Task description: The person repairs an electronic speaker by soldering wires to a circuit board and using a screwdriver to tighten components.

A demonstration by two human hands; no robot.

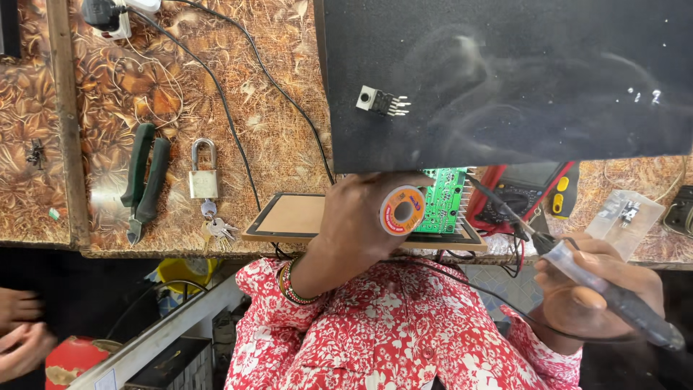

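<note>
My left hand (pixel 357 227), with a beaded bracelet at the wrist, holds a small orange spool of solder (pixel 402 210) against a green circuit board (pixel 444 200). The board rests on a flat framed tablet (pixel 289 217) at the table edge. My right hand (pixel 595 289) grips a soldering iron (pixel 577 263) by its handle. The iron's tip reaches to the board's right edge. Thin smoke drifts over the black panel (pixel 505 79) above the board.
A three-legged transistor (pixel 382 102) lies on the black panel. Green-handled pliers (pixel 144 180), a padlock (pixel 203 173) with keys (pixel 216 228) and black cables lie to the left. A red multimeter (pixel 523 191) and a clear bag of parts (pixel 624 217) sit to the right. Another person's hands (pixel 18 332) show at bottom left.
</note>
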